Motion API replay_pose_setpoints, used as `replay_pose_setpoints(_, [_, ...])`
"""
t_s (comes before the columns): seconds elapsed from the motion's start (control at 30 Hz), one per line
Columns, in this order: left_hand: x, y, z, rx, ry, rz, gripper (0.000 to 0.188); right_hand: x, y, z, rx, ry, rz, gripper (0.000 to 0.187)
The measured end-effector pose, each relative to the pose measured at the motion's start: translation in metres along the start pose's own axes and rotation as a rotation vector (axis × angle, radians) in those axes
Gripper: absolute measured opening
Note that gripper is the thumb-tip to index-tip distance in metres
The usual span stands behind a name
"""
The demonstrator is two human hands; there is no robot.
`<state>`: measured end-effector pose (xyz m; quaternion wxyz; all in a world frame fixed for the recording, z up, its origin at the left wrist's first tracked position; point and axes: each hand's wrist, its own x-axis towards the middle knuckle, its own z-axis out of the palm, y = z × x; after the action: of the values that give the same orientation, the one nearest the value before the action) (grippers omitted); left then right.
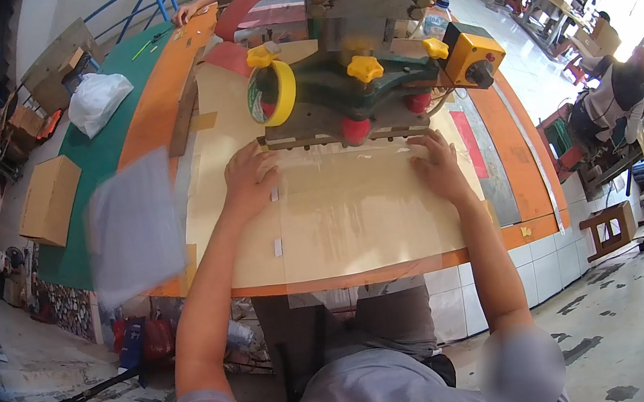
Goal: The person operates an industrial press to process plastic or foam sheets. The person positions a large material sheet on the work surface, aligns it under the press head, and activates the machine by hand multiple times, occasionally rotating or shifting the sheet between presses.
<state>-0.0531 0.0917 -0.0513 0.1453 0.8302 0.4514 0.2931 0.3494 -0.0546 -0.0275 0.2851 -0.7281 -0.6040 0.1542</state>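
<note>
A clear plastic sheet (352, 213) lies flat on a beige board (250, 244), its near end hanging past the table's front edge. My left hand (251, 179) rests at the sheet's far left corner, fingers spread and the thumb beside its edge. At the far right corner my right hand (437, 164) lies with its fingers apart. Both sets of fingertips are close to the lower bar of a dark green press head (323, 90), which covers the sheet's far end. Small white tabs (278, 246) sit on the board along the sheet's left side.
Yellow star knobs (364, 69), a yellow tape roll (286, 92) and an orange control box (473, 56) are on the press. A stack of translucent sheets (135, 227), a cardboard box (52, 202) and a white bag (99, 99) stand left. Another person's hand (184, 13) is at the far left.
</note>
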Motion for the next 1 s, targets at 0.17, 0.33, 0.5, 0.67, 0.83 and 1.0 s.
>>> replay_pose_setpoints(0.17, [0.002, 0.009, -0.008, -0.101, -0.037, -0.02, 0.039, 0.002, 0.013, 0.016, -0.036, 0.141, -0.002, 0.062])
replay_pose_setpoints(0.33, [0.003, 0.013, -0.015, -0.189, -0.103, -0.021, 0.033, 0.008, 0.001, 0.015, -0.134, 0.13, 0.025, 0.065])
replay_pose_setpoints(0.5, [-0.002, 0.011, -0.018, -0.281, -0.096, -0.02, 0.03, 0.006, -0.016, 0.003, -0.033, 0.069, 0.012, 0.062])
replay_pose_setpoints(0.67, [-0.002, 0.02, -0.021, -0.28, -0.162, 0.099, 0.029, 0.005, -0.003, 0.001, -0.019, 0.085, 0.005, 0.062])
replay_pose_setpoints(0.83, [-0.008, 0.027, -0.024, -0.155, -0.144, 0.179, 0.031, -0.006, -0.002, 0.008, -0.098, 0.188, -0.08, 0.065])
replay_pose_setpoints(1.0, [-0.015, 0.044, -0.028, 0.037, -0.237, 0.275, 0.036, -0.034, -0.035, -0.021, -0.18, 0.012, -0.196, 0.067])
